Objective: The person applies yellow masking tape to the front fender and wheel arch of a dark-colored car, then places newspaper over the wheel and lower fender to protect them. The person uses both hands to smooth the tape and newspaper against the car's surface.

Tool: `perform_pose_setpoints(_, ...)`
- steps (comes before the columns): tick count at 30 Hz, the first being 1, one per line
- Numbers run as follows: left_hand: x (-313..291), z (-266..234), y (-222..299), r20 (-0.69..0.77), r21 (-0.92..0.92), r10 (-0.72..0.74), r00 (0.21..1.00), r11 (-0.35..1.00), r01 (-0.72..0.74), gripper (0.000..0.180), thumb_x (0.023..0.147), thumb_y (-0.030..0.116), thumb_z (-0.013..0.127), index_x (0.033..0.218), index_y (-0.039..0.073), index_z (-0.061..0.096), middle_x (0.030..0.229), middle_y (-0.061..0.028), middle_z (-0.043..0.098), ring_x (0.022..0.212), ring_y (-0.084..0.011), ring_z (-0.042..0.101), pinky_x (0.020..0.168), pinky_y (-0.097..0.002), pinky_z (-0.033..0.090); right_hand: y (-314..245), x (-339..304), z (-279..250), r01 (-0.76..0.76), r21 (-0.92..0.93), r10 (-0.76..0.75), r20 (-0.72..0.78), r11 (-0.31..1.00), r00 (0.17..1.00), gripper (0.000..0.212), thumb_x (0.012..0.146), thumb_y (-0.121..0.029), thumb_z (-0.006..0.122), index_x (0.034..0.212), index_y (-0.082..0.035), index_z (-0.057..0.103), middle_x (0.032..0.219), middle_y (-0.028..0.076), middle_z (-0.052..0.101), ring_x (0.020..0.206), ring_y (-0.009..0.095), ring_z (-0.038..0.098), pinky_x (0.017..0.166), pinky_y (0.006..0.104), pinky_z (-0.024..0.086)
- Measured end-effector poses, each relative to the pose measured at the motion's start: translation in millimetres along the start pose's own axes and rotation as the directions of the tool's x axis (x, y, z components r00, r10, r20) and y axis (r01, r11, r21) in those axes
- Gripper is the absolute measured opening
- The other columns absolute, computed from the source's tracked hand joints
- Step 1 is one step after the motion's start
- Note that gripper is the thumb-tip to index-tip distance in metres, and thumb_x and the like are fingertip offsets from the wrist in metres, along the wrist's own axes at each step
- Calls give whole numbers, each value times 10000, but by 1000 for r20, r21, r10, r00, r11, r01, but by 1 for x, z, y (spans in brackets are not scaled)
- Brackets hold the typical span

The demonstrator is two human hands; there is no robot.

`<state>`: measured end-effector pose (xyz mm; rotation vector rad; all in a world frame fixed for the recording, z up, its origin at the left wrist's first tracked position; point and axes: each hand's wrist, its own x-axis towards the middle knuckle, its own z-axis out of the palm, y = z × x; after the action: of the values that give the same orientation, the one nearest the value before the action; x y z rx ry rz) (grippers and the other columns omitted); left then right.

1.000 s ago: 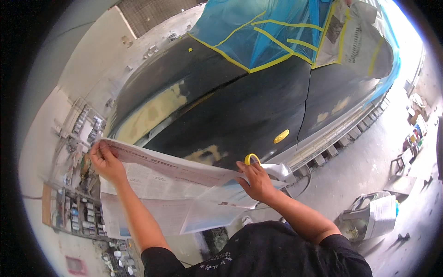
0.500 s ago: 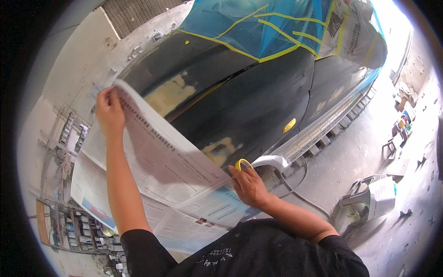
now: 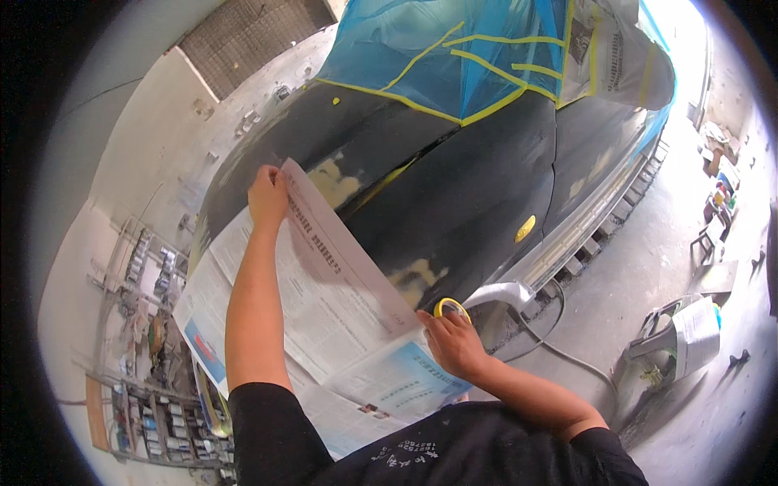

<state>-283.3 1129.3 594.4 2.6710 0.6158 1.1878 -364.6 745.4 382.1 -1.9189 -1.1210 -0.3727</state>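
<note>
A large newspaper sheet (image 3: 324,300) hangs spread between my two hands, in front of a dark car body (image 3: 462,202). My left hand (image 3: 268,197) pinches its upper left corner, close to the dark panel. With my right hand (image 3: 454,342) I grip the sheet's other upper corner; a roll of yellow masking tape (image 3: 450,308) sits at those same fingers. Beige filler patches (image 3: 336,182) show on the panels beyond the sheet's top edge. How the fingertips meet the tape and the paper on the right is partly hidden.
Blue plastic film (image 3: 397,49) edged with yellow tape covers the car's upper part. A grey hose (image 3: 567,350) runs over the floor at the right, near a stand draped with newspaper (image 3: 695,336). Shelves of cans (image 3: 166,421) stand at the lower left.
In the picture, both hands have shifted right and slightly down with the newspaper, the left one more. The hands have come closer together, and the car and room have also shifted in view.
</note>
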Motion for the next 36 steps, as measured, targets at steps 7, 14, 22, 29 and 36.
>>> perform_pose_setpoints(7,-12,18,-3,255,8,30,966,999,-33,211,919,235,582,1015,52,622,951,-170,700,911,-375,663,820,-453,501,0,-11,15,-107,10,106,49,994,993,443,859,-88,605,1295,-37,543,940,145,639,937,367,594,925,476,461)
perform_pose_setpoints(14,-36,9,-3,285,14,273,919,957,-289,280,909,251,593,1095,65,688,1075,-163,634,1024,-353,597,900,-439,469,-3,-8,2,-201,74,195,86,977,977,424,853,-25,567,1275,-10,530,1076,183,629,1034,382,584,958,462,455)
perform_pose_setpoints(22,-47,16,-5,174,34,405,898,909,-416,272,923,256,568,1054,79,727,1016,-150,617,1009,-330,574,880,-447,470,-14,32,-48,-105,115,101,42,988,994,581,816,80,510,1381,-41,443,1397,248,462,1306,447,442,1042,467,454)
perform_pose_setpoints(29,-38,9,9,425,40,286,859,942,-334,277,938,233,511,1018,47,700,1026,-218,616,975,-401,598,852,-464,476,-39,86,-78,-136,408,102,106,903,989,581,838,79,512,1402,-25,419,1364,247,506,1272,371,522,1055,392,434)
perform_pose_setpoints(36,-28,-22,31,634,-234,-22,773,947,218,392,931,198,563,1276,18,604,1070,-122,674,935,-214,616,838,-344,476,-46,136,-54,-110,608,54,110,786,992,548,895,75,525,1416,-36,397,1377,161,495,1323,294,484,1090,375,401)
